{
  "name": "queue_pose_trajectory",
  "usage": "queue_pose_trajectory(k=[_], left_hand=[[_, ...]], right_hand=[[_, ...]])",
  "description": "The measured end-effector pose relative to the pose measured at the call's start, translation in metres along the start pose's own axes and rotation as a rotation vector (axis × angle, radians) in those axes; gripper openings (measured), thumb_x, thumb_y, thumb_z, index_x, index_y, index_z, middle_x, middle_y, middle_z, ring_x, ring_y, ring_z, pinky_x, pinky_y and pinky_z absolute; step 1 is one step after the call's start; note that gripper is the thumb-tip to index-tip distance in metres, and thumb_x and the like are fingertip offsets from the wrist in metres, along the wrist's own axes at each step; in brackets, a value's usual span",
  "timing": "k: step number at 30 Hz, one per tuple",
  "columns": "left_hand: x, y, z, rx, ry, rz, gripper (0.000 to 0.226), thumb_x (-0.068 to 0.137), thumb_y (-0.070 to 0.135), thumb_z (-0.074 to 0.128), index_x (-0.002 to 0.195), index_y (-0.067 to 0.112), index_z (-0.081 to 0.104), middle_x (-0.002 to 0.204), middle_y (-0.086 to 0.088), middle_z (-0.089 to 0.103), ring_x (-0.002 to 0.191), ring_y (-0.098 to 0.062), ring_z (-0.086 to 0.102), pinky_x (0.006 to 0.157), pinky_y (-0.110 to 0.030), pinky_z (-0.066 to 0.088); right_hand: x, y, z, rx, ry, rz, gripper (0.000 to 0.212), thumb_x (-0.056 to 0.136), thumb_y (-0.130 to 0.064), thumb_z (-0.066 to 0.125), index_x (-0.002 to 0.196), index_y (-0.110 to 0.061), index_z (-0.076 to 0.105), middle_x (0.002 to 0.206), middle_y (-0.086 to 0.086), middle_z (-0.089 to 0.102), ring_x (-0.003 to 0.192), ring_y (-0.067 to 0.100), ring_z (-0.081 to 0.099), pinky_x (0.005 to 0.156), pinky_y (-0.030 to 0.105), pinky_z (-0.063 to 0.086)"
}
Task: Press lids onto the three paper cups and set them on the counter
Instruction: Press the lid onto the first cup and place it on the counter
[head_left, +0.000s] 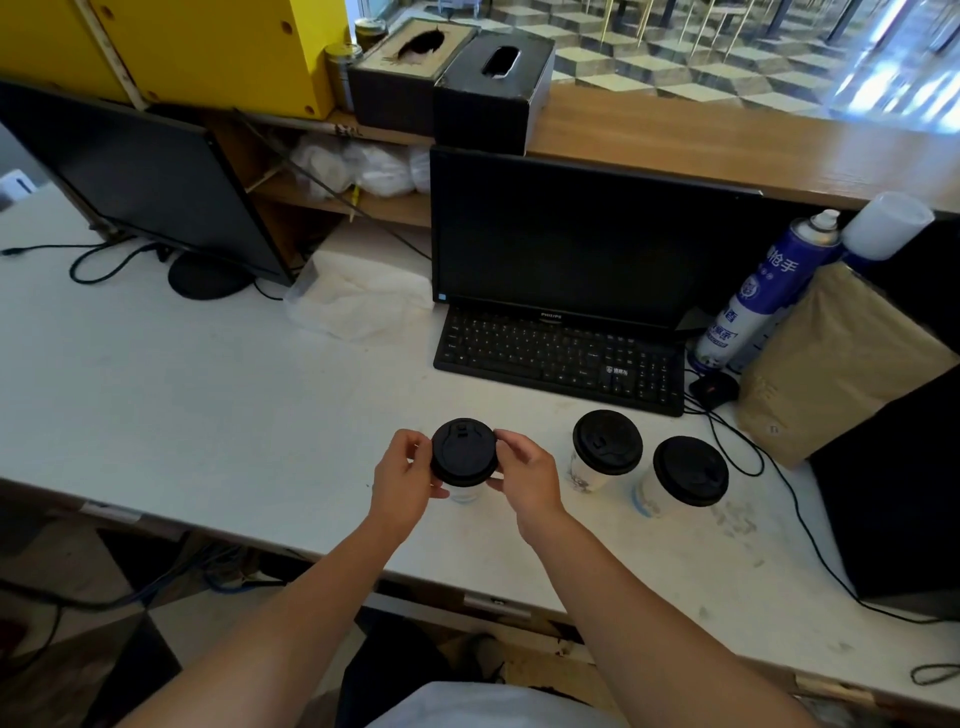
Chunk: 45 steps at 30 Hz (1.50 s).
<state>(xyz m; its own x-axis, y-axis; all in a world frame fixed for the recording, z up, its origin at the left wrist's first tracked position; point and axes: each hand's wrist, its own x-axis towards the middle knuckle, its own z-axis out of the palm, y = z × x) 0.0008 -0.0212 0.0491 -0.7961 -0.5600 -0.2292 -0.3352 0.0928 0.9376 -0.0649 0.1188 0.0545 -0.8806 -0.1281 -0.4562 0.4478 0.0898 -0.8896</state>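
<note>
A person's left hand (402, 480) and right hand (524, 480) pinch opposite edges of a black lid (464, 451) sitting on a paper cup (464, 492), held just above or on the white surface (208, 405); contact is unclear. Two more lidded cups (605, 444) (688, 473) stand to the right, near a keyboard (558, 358). To seat this lid well, the fingertips should likely press evenly around the rim while the cup stays upright, checking no edge is lifted.

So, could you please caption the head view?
Left hand and right hand grip a lid on a paper cup beside two lidded cups.
</note>
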Motion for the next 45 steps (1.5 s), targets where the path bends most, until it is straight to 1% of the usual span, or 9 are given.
queue_pose_trajectory(k=[6, 10, 14, 20, 28, 31, 35, 39, 45], left_hand=[[0.001, -0.002, -0.001, 0.056, -0.067, 0.036, 0.025, 0.104, 0.021, 0.04, 0.123, 0.03, 0.055, 0.089, -0.004, 0.063, 0.07, -0.02, 0.066, 0.056, -0.026, 0.06], [-0.002, -0.004, -0.004, 0.086, -0.1, 0.056, 0.029, 0.105, 0.018, 0.037, 0.123, 0.034, 0.053, 0.091, -0.007, 0.061, 0.07, -0.02, 0.065, 0.056, -0.028, 0.06], [0.001, 0.0, -0.004, 0.161, -0.115, 0.105, 0.022, 0.103, 0.013, 0.04, 0.119, 0.022, 0.051, 0.116, -0.009, 0.055, 0.085, -0.023, 0.066, 0.057, -0.026, 0.06], [0.004, 0.003, -0.011, 0.197, -0.093, 0.185, 0.042, 0.098, 0.0, 0.044, 0.135, 0.017, 0.054, 0.137, 0.0, 0.052, 0.111, -0.022, 0.059, 0.092, -0.041, 0.056], [0.0, 0.0, -0.012, 0.111, -0.075, 0.151, 0.023, 0.102, 0.011, 0.045, 0.107, 0.029, 0.057, 0.109, 0.02, 0.061, 0.092, -0.011, 0.062, 0.061, -0.024, 0.058], [0.002, -0.001, -0.012, 0.136, -0.044, 0.148, 0.016, 0.1, 0.012, 0.049, 0.106, 0.025, 0.057, 0.106, 0.024, 0.06, 0.092, -0.011, 0.062, 0.07, -0.036, 0.061], [0.005, 0.003, -0.013, 0.152, -0.058, 0.126, 0.034, 0.097, 0.01, 0.053, 0.125, 0.028, 0.055, 0.121, 0.026, 0.055, 0.099, -0.003, 0.06, 0.081, -0.044, 0.059], [0.007, 0.008, -0.016, 0.164, -0.111, 0.123, 0.048, 0.095, 0.005, 0.051, 0.137, 0.029, 0.052, 0.128, 0.017, 0.057, 0.103, -0.01, 0.06, 0.086, -0.041, 0.059], [0.007, 0.01, -0.011, 0.18, -0.053, 0.118, 0.05, 0.088, 0.003, 0.064, 0.132, 0.027, 0.057, 0.116, 0.007, 0.063, 0.084, -0.01, 0.061, 0.072, -0.017, 0.048]], right_hand=[[-0.004, -0.004, -0.001, -0.017, -0.045, -0.003, 0.029, 0.106, -0.011, 0.045, 0.119, -0.021, 0.069, 0.122, 0.009, 0.067, 0.113, 0.028, 0.064, 0.064, 0.028, 0.062], [-0.002, -0.012, 0.001, -0.098, -0.056, -0.009, 0.031, 0.104, -0.008, 0.042, 0.114, -0.02, 0.068, 0.122, 0.01, 0.067, 0.11, 0.03, 0.064, 0.073, 0.041, 0.065], [-0.002, -0.017, 0.006, -0.167, -0.031, -0.027, 0.029, 0.103, -0.012, 0.041, 0.109, -0.025, 0.067, 0.118, 0.008, 0.069, 0.102, 0.026, 0.066, 0.077, 0.046, 0.064], [-0.005, -0.005, 0.005, 0.038, -0.033, 0.032, 0.017, 0.103, -0.013, 0.051, 0.106, -0.02, 0.067, 0.118, 0.01, 0.069, 0.109, 0.03, 0.067, 0.074, 0.038, 0.062], [-0.004, -0.003, 0.005, 0.064, -0.053, 0.047, 0.023, 0.104, -0.012, 0.049, 0.115, -0.017, 0.069, 0.12, 0.007, 0.069, 0.111, 0.027, 0.067, 0.083, 0.038, 0.061], [-0.001, -0.005, 0.007, 0.074, -0.052, 0.06, 0.023, 0.105, -0.012, 0.048, 0.117, -0.014, 0.068, 0.121, 0.01, 0.066, 0.111, 0.031, 0.066, 0.072, 0.038, 0.063], [-0.002, -0.009, 0.01, 0.071, -0.044, 0.061, 0.027, 0.1, -0.005, 0.045, 0.106, -0.019, 0.068, 0.121, 0.011, 0.066, 0.112, 0.031, 0.065, 0.078, 0.04, 0.063], [-0.007, -0.003, 0.01, 0.123, -0.07, 0.052, 0.026, 0.101, -0.009, 0.047, 0.104, -0.026, 0.067, 0.122, 0.007, 0.067, 0.115, 0.027, 0.065, 0.084, 0.037, 0.06], [0.0, -0.01, 0.007, 0.008, -0.025, 0.064, 0.028, 0.106, -0.018, 0.041, 0.115, -0.02, 0.067, 0.126, 0.008, 0.064, 0.116, 0.028, 0.061, 0.077, 0.038, 0.062]])
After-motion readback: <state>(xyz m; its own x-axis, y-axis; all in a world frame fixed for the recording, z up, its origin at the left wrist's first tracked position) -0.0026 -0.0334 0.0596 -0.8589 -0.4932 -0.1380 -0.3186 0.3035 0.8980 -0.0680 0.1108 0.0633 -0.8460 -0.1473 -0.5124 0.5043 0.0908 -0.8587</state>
